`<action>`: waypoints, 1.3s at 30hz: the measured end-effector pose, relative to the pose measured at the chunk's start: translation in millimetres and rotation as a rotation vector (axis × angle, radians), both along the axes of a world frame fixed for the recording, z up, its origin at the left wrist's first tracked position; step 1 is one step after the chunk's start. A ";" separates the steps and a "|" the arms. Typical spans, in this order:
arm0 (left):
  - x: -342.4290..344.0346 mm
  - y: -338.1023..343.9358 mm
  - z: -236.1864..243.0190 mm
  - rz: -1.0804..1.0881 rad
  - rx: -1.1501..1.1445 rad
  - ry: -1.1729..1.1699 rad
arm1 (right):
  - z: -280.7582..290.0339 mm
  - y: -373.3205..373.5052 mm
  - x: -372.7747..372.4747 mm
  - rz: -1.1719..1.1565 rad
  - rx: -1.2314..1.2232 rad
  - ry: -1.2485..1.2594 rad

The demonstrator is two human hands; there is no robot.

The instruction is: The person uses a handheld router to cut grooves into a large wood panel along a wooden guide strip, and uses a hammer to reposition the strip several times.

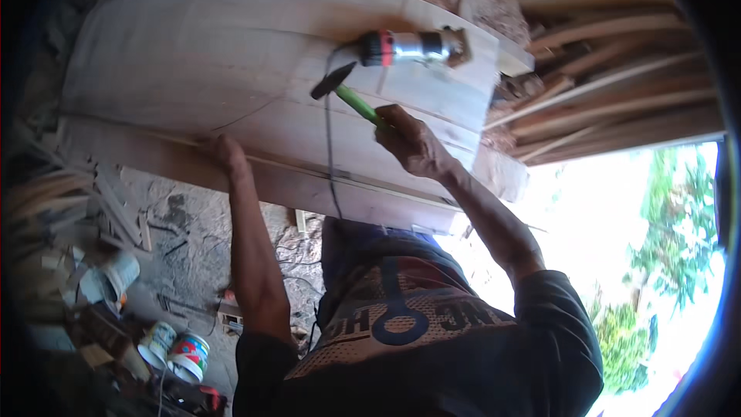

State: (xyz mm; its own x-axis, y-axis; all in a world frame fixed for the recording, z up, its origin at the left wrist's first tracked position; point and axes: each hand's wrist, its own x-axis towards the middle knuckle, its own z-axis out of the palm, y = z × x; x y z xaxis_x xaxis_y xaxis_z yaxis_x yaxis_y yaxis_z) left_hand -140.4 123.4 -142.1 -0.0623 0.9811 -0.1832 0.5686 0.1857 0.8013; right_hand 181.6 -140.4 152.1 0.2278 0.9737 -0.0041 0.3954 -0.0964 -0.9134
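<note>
My right hand (413,143) is wrapped round the green handle of a hammer (359,104), its dark head raised over a broad pale wooden panel (208,38). On the near part of the panel, my left hand (224,153) is closed at a thin wooden strip (309,171) that runs lengthwise along it. The left fingertips are small and blurred, so any nail between them cannot be made out. Beyond the hammer a handheld trim router (417,46), silver with a red band and black end, lies on its side on the panel.
A dark cord (330,147) crosses the panel from the router toward my waist. Stacked timber (617,93) lies at the right. Paint buckets (187,357) stand on the cluttered floor (181,224) at lower left. Wood shavings (502,15) gather behind the panel.
</note>
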 end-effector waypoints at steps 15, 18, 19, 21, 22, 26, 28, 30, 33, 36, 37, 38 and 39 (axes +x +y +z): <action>95.4 -155.4 60.0 0.282 0.037 -0.183 | 2.0 -264.3 109.3 0.179 -0.544 -0.396; 90.3 -151.5 55.0 0.281 0.061 -0.162 | -2.4 -267.3 125.5 0.169 -0.324 -0.450; 91.4 -151.1 53.5 0.277 0.067 -0.161 | -3.2 -263.9 130.8 0.133 -0.417 -0.418; 91.3 -150.9 51.4 0.271 0.072 -0.157 | -0.5 -260.3 131.7 0.184 -0.534 -0.363; 91.5 -149.4 50.7 0.270 0.072 -0.156 | -5.5 -262.5 137.9 0.243 -0.556 -0.380; 90.6 -145.9 47.3 0.273 0.073 -0.158 | -12.9 -258.0 153.0 0.212 -0.415 -0.399; 90.2 -146.9 44.8 0.271 0.063 -0.160 | -23.3 -260.0 153.6 0.191 -0.326 -0.404; 87.1 -144.8 42.3 0.274 0.055 -0.155 | -21.6 -258.9 146.8 0.360 -0.475 -0.455; 83.5 -144.9 42.3 0.278 0.062 -0.151 | -3.5 -228.1 158.0 0.454 -0.757 -0.498; 84.1 -141.3 41.2 0.277 0.053 -0.155 | -26.3 -241.0 156.3 0.261 -0.384 -0.424; 83.1 -141.4 40.3 0.277 0.051 -0.154 | -30.7 -240.2 154.6 0.233 -0.358 -0.430; 81.8 -142.4 39.3 0.280 0.047 -0.153 | -30.4 -246.6 153.3 0.398 -0.486 -0.498; 81.1 -144.0 38.6 0.282 0.043 -0.157 | -17.4 -244.2 147.5 0.562 -0.613 -0.568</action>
